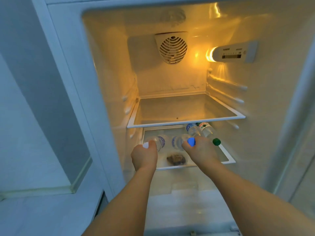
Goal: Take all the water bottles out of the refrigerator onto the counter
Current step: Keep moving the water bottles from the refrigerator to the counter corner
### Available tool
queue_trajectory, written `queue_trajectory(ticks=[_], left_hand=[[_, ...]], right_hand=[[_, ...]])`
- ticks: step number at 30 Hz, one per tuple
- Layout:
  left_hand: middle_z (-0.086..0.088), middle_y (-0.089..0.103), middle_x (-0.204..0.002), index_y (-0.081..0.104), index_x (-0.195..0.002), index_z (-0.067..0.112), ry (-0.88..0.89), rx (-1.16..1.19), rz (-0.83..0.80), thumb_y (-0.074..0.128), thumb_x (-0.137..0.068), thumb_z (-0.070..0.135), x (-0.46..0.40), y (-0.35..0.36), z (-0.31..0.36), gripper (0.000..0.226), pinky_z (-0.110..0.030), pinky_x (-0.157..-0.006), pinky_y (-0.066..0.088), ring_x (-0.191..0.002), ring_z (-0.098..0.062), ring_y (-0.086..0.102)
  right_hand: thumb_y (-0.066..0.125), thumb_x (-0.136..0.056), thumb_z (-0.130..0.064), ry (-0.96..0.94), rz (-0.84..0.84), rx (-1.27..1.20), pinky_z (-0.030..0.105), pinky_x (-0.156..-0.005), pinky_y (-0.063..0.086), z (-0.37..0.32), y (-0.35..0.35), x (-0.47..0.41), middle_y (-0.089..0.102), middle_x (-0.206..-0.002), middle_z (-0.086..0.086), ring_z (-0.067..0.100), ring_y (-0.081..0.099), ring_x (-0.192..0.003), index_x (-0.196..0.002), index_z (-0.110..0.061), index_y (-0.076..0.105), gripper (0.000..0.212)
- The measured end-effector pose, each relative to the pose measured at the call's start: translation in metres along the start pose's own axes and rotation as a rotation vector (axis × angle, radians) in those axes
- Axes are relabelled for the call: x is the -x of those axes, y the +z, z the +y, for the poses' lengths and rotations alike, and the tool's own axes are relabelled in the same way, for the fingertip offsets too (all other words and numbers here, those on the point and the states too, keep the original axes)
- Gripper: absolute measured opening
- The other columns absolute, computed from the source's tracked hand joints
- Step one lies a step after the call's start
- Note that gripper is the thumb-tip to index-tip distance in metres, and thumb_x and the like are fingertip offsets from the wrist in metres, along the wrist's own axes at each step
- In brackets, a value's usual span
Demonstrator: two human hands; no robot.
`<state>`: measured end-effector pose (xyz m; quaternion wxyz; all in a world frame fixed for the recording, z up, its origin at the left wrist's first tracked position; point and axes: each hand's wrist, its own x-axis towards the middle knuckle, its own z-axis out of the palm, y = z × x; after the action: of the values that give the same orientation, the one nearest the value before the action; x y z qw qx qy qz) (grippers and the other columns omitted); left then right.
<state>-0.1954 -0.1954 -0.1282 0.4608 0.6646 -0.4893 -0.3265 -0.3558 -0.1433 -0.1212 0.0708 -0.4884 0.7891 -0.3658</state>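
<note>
The refrigerator stands open and several water bottles lie on their sides on its lower glass shelf (228,161). My left hand (144,156) is closed around the neck of a white-capped bottle (159,142) at the shelf's left. My right hand (198,150) grips a blue-capped bottle (178,142) in the middle. Behind it lies another clear bottle (192,128) with a blue label. To the right lies a green-capped bottle (208,132) with a green label, untouched.
The upper glass shelf (185,124) hangs bare just above the bottles, leaving a low gap. A dark brown stain (176,158) marks the lower shelf's front. The fridge's left wall (109,99) and right wall (265,116) bound the space. A pale counter (42,210) lies lower left.
</note>
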Motion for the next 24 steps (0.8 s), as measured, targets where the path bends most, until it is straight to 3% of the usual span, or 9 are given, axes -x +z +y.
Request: queue_trajectory(ticks=[4, 8, 13, 17, 20, 24], left_hand=[[-0.008, 0.062, -0.084, 0.064, -0.086, 0.009, 0.058, -0.012, 0.017, 0.051, -0.091, 0.038, 0.014, -0.019, 0.014, 0.032, -0.027, -0.064, 0.04, -0.078, -0.025, 0.055], [-0.009, 0.063, -0.105, 0.063, -0.107, 0.01, 0.132, -0.084, 0.022, 0.052, -0.091, 0.039, 0.028, -0.034, 0.029, 0.035, -0.027, -0.067, 0.039, -0.089, -0.024, 0.055], [-0.008, 0.062, -0.116, 0.059, -0.12, 0.012, 0.225, -0.157, 0.004, 0.05, -0.093, 0.042, 0.046, -0.054, 0.041, 0.042, -0.029, -0.068, 0.05, -0.098, -0.022, 0.059], [-0.007, 0.063, -0.103, 0.061, -0.102, 0.014, 0.323, -0.214, -0.054, 0.049, -0.091, 0.039, 0.063, -0.076, 0.056, 0.029, -0.023, -0.057, 0.04, -0.087, -0.019, 0.057], [-0.006, 0.06, -0.1, 0.058, -0.101, 0.012, 0.382, -0.267, -0.114, 0.048, -0.09, 0.039, 0.071, -0.092, 0.072, 0.03, -0.026, -0.064, 0.04, -0.09, -0.024, 0.057], [-0.005, 0.052, -0.089, 0.051, -0.09, 0.011, 0.498, -0.366, -0.194, 0.05, -0.089, 0.035, 0.088, -0.125, 0.078, 0.024, -0.024, -0.053, 0.031, -0.083, -0.023, 0.052]], right_hand=[[0.054, -0.084, -0.041, -0.026, 0.037, -0.065, 0.03, -0.05, 0.03, -0.015, -0.02, 0.008, 0.053, -0.078, 0.011, 0.026, 0.048, -0.066, -0.068, -0.011, 0.049, 0.034], [0.057, -0.079, -0.031, -0.063, 0.018, -0.026, 0.029, -0.047, 0.024, -0.025, -0.04, 0.013, 0.042, -0.063, 0.005, 0.017, 0.037, -0.054, -0.059, -0.01, 0.044, 0.032], [0.057, -0.081, -0.032, -0.1, -0.033, 0.075, 0.029, -0.049, 0.026, -0.041, -0.069, 0.027, 0.042, -0.061, 0.002, 0.018, 0.04, -0.057, -0.061, -0.014, 0.045, 0.029], [0.058, -0.081, -0.043, -0.113, -0.065, 0.153, 0.027, -0.049, 0.029, -0.052, -0.089, 0.041, 0.048, -0.064, 0.002, 0.018, 0.045, -0.059, -0.066, -0.016, 0.049, 0.031], [0.055, -0.081, -0.05, -0.126, -0.08, 0.229, 0.027, -0.051, 0.032, -0.062, -0.101, 0.047, 0.052, -0.07, 0.004, 0.021, 0.05, -0.066, -0.071, -0.017, 0.049, 0.036], [0.057, -0.084, -0.046, -0.235, -0.247, 0.319, 0.024, -0.051, 0.04, -0.083, -0.121, 0.078, 0.059, -0.066, 0.006, 0.019, 0.059, -0.058, -0.076, -0.011, 0.057, 0.035]])
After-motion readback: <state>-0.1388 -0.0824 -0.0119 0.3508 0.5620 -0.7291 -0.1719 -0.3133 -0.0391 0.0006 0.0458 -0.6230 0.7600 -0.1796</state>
